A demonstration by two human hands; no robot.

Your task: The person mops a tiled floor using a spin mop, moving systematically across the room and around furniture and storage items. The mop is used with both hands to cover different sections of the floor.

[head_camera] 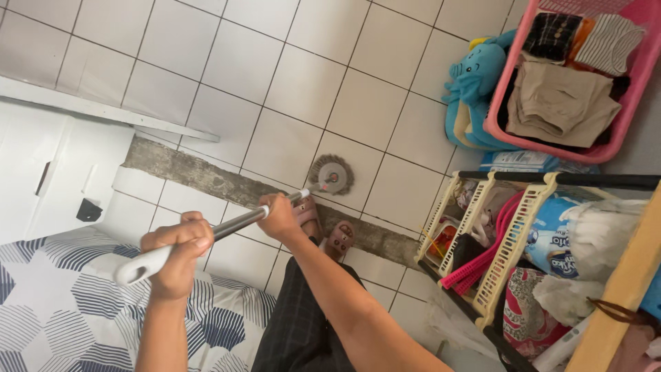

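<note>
While the left hand (177, 249) wraps its fingers tight round the white grip of the mop handle (227, 229) and the right hand (279, 217) clamps the metal shaft further down, the round mop head (331, 175) rests flat on the white tiled floor (303, 76), beside the grey concrete strip (200, 173). No wet streaks show, so how much is mopped I cannot tell; further right, the pink laundry basket (637, 65) and storage rack (513, 227) stand on floor that seems unreached.
</note>
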